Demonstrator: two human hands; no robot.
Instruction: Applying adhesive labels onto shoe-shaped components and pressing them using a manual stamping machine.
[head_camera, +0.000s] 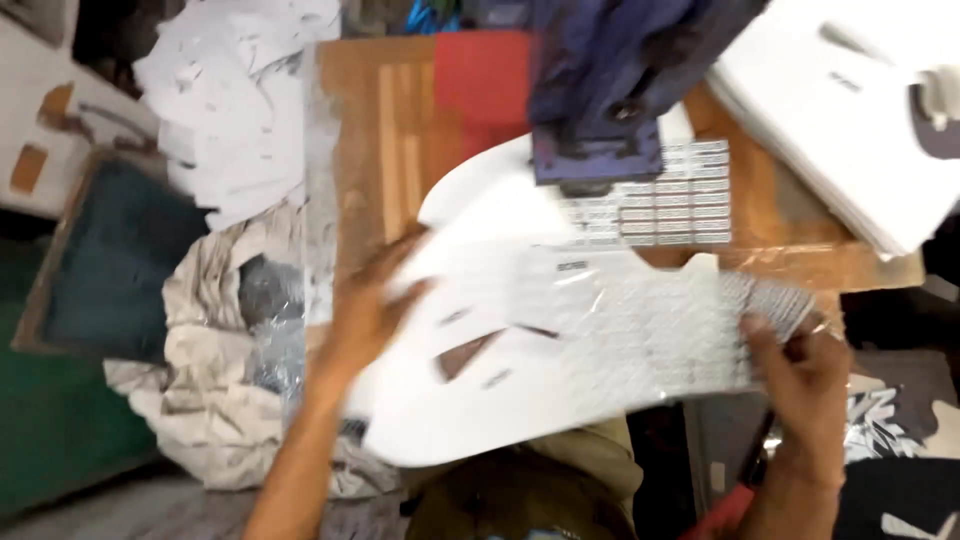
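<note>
My left hand (365, 305) lies on the left edge of a white cut-out sheet (480, 350) that slopes over the front of the wooden table (385, 130). My right hand (800, 375) grips the right end of a clear sheet of small printed labels (650, 330) lying on top of the white sheet. Everything is blurred by motion. A second patch of labels (675, 195) rests on the table under the dark blue press head (600, 100).
A stack of white sheets (850, 120) sits at the upper right. White paper scraps (240, 100) pile at the upper left, above crumpled cloth and plastic (225, 350). A red panel (482, 75) lies on the table. A dark framed board (115, 260) leans at the left.
</note>
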